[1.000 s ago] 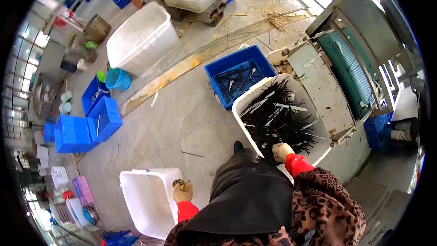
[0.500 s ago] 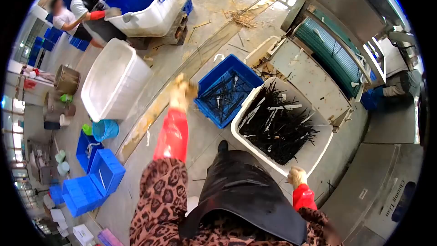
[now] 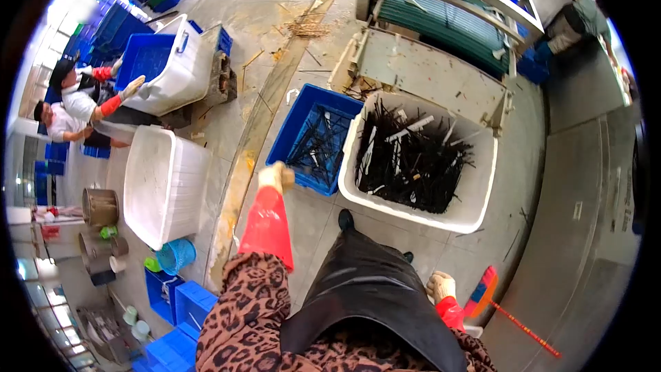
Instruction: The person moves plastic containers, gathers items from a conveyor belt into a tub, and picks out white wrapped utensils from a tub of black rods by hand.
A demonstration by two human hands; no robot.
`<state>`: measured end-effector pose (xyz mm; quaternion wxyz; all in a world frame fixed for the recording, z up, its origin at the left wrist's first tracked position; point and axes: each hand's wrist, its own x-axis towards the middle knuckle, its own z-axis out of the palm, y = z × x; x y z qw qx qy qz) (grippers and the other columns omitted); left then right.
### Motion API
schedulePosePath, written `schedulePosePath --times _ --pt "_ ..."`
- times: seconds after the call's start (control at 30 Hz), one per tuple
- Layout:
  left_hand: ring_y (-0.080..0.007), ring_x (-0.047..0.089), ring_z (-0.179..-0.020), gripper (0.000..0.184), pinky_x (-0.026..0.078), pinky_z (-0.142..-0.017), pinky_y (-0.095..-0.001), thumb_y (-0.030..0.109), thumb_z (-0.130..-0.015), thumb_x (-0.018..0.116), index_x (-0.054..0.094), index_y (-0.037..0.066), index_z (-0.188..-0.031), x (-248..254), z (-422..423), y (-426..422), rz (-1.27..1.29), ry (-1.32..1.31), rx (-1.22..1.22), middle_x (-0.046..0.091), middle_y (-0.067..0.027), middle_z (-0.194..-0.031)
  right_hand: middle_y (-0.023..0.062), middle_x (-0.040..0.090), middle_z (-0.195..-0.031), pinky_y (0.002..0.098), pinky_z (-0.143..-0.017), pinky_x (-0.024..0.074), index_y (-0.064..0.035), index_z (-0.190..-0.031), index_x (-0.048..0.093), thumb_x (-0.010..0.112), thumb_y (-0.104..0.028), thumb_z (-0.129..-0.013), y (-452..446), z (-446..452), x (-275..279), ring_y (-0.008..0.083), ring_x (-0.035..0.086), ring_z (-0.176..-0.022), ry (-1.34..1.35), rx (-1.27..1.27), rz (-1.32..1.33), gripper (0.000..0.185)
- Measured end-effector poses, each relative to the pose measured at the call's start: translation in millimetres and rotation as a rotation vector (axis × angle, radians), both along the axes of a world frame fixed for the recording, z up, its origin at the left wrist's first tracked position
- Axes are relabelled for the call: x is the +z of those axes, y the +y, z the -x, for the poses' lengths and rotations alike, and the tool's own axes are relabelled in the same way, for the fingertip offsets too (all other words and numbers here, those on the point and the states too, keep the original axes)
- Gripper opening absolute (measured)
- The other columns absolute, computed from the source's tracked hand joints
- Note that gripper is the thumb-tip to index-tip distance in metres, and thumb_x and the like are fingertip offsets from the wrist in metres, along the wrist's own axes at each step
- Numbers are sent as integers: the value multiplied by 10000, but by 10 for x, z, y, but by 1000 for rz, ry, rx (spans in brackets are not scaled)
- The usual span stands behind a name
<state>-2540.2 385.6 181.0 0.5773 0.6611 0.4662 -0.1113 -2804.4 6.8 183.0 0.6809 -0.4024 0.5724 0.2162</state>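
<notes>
My left hand (image 3: 277,176), in a pale work glove with a red sleeve guard, is curled closed at the near-left corner of a blue crate (image 3: 279,139). It overlaps the crate's edge in view; whether it touches is unclear. Nothing shows in its fingers. Thin black sticks or strips (image 3: 318,143) lie loosely in that crate. Beside it on the right stands a white tub (image 3: 482,196) heaped with similar dark strips (image 3: 413,158) and some white pieces. My right hand (image 3: 441,286), gloved likewise, is a fist below the tub, apart from it, with nothing visible in it.
A machine with a green ribbed belt (image 3: 441,24) and pale chute (image 3: 427,69) stands behind the tub. A broom (image 3: 485,293) is at right, near a steel cabinet (image 3: 578,213). At left are a white bin (image 3: 165,186), blue crates (image 3: 200,303) and two people by another tub (image 3: 186,62).
My view has turned and shifted, bringing the broom into sight. My left hand has come down from beside the crate to its near corner. My right fist is now farther from the tub.
</notes>
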Motion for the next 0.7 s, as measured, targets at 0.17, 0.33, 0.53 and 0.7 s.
schedulePosePath --times 0.17,0.33,0.53,0.7 --pt "-346 517 -782 445 421 -598 -436 332 -758 404 425 -37 -1004 -485 1487 -1452 127 308 181 491 -236 -961 30 340 -448 300 -347 278 -93 -551 397 482 -135 -658 -1708 1272 -1319 180 353 -363 3 447 191 143" --pt "-316 490 -852 462 391 -694 -397 320 -731 395 373 29 -1089 -639 3153 -3631 -33 410 178 440 -203 -1032 36 461 -517 253 -401 349 -39 -623 502 477 -167 -663 -3698 1899 -600 160 413 -394 118 114 555 137" --pt "-324 486 -849 464 400 -698 -404 286 -735 422 342 15 -1103 -671 4007 -5082 81 412 120 439 -214 -1024 -25 334 -470 191 -362 259 -76 -540 414 452 -157 -682 -5061 2571 -491 58 296 -379 -51 -232 368 168" --pt "-314 485 -862 462 393 -745 -429 294 -747 445 361 -5 -1088 -835 3670 -6191 194 333 -161 449 -196 -1036 -50 303 -489 189 -361 240 -97 -575 397 446 -109 -706 -6025 2054 -811 51 282 -395 -213 -202 261 141"
